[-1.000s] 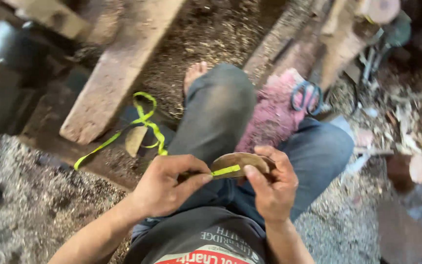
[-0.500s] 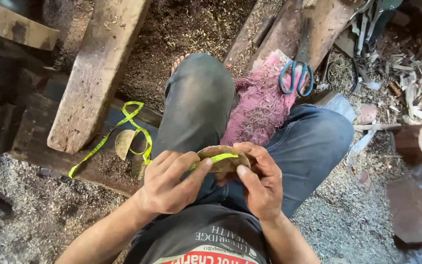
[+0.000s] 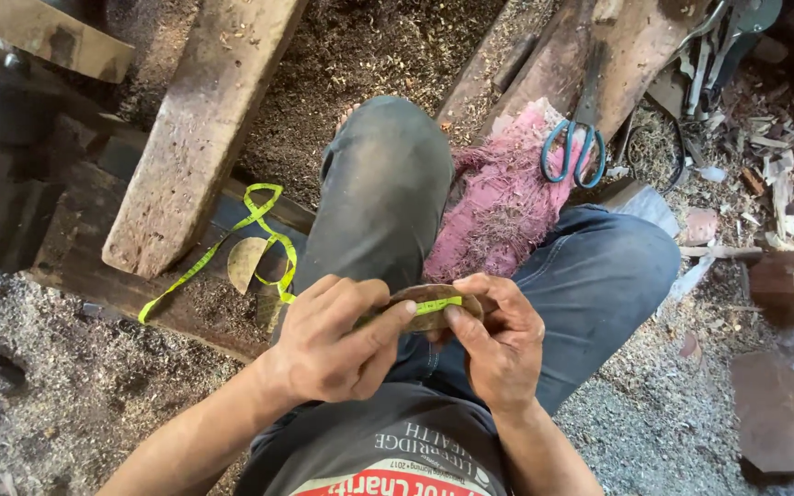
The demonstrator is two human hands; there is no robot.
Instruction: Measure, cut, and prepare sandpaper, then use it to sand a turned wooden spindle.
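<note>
I sit with my knees up in grey-blue jeans. Over my lap both hands hold a small curved brown wooden piece (image 3: 434,296). My left hand (image 3: 333,344) pinches a yellow-green measuring tape (image 3: 437,306) against the piece's left end. My right hand (image 3: 498,344) grips the right end and presses the tape down with the thumb. The rest of the tape (image 3: 264,234) trails left over my thigh and loops down on a dark plank.
A half-round wooden offcut (image 3: 248,261) lies by the tape loop. A thick weathered beam (image 3: 199,129) slants at the left. Blue-handled scissors (image 3: 573,152) rest on a pink rag (image 3: 507,197). Sawdust covers the ground; wood chips and scraps (image 3: 774,138) lie at the right.
The view has shifted and steadied. My hands and the wooden piece sit slightly lower over my lap, and my left thumb has closed further over the tape.
</note>
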